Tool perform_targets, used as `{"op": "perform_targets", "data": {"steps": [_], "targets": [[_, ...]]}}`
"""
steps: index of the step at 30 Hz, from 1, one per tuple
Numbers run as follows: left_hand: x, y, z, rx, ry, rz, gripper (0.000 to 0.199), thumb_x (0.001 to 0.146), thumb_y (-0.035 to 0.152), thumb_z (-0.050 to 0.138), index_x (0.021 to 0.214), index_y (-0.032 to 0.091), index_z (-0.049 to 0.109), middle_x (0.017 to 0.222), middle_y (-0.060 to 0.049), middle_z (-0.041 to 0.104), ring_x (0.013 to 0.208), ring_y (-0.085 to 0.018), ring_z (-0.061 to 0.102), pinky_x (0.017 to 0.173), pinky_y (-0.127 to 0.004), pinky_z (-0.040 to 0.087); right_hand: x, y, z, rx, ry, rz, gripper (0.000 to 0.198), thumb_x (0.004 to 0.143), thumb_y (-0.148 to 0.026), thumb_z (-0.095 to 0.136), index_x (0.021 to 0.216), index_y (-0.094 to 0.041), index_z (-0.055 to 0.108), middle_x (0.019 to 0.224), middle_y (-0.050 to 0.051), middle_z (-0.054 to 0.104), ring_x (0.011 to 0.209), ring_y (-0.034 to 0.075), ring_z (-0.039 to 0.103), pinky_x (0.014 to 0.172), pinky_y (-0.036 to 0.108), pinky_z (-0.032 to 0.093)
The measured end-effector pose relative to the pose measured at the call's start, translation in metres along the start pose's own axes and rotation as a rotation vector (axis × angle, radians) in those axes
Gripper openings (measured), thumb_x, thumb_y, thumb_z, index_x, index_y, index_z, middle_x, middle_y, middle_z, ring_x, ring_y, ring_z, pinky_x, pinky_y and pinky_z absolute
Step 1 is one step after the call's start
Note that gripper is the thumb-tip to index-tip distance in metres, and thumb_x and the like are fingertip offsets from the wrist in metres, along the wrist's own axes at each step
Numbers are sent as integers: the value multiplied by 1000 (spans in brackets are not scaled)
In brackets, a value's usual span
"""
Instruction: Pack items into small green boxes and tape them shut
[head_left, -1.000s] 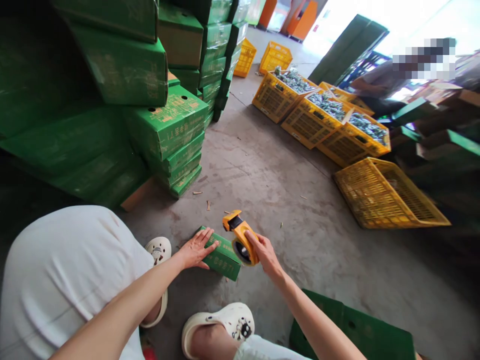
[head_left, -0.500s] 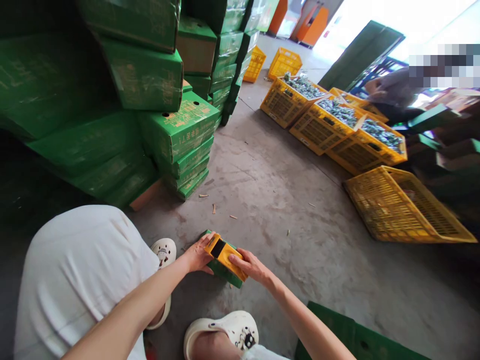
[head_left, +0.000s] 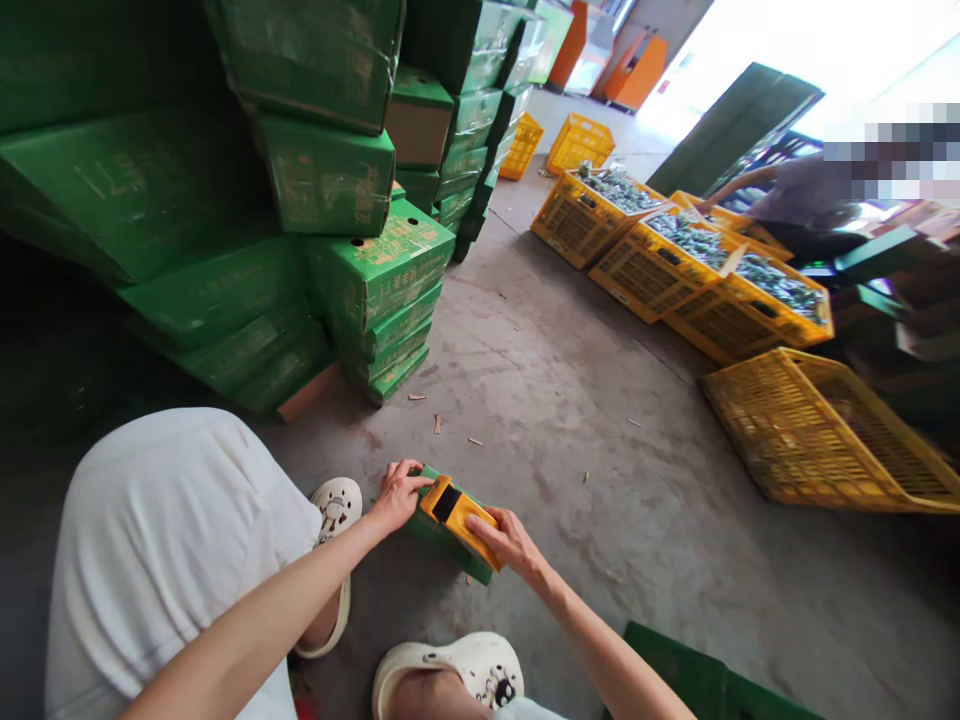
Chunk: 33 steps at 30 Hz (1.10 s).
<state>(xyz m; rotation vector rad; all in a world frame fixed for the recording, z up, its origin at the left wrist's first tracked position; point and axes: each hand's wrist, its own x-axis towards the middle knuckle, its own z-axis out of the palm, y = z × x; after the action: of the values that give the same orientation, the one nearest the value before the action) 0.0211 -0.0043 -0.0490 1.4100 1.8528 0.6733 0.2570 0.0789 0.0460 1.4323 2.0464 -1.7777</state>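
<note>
A small green box point(head_left: 450, 553) lies on the floor between my feet. Over its top is a yellow, blocky hand tool point(head_left: 465, 520) with a black patch near its left end; its exact kind is unclear. My right hand point(head_left: 504, 540) is closed around the right end of this tool, thumb on top. My left hand point(head_left: 401, 495) is at the far left end of the box, its fingers bent over the edge close to the tool's tip. The tool and hands partly hide the box's top.
Green cartons point(head_left: 405, 250) are stacked at the left. Yellow crates point(head_left: 660, 270) filled with small greyish-green items stand at the right, beside a tilted yellow crate point(head_left: 825, 430). A person point(head_left: 802, 190) is behind them. A flat green carton point(head_left: 705, 680) lies at lower right.
My left hand has moved back off the tool's end to the far left edge of the box. The right hand still holds the tool. The view has shifted slightly.
</note>
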Motion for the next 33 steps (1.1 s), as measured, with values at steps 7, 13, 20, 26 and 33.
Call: {"op": "perform_targets", "data": {"steps": [7,13,20,26,33], "targets": [[18,27,-16,-390,-152,-324,23,83,27,56,75,25,78,92,-3,78,102,-23,69,89,-29,51,1,-2,-3,21,-52,-10,66,78,-81,61,79,-16,64,63,-2,52,57,11,41,52,23,31],[13,30,-27,-640,-225,-524,42,69,60,74,82,20,73,78,-3,74,75,-18,67,62,-25,45,8,0,-9,-16,-100,16,69,77,-82,63,88,-14,69,68,-1,57,60,12,46,53,22,34],[12,28,-24,-723,-192,-556,54,57,65,84,76,16,73,65,0,67,62,-13,59,57,-23,38,13,6,-9,41,-165,24,69,80,-79,64,99,-13,72,74,0,63,63,12,52,55,22,38],[6,22,-17,-656,-30,-475,32,72,47,78,74,15,77,66,-2,70,64,-14,60,59,-24,39,12,-2,-10,-5,-175,56,70,77,-83,62,87,-14,69,67,0,60,58,12,49,52,22,36],[15,-14,-39,-527,183,-444,19,78,33,66,73,18,77,70,-2,75,71,-16,68,69,-24,48,13,-12,-13,-63,-147,89,71,71,-88,61,68,-16,58,57,-2,51,53,10,43,48,22,31]]}}
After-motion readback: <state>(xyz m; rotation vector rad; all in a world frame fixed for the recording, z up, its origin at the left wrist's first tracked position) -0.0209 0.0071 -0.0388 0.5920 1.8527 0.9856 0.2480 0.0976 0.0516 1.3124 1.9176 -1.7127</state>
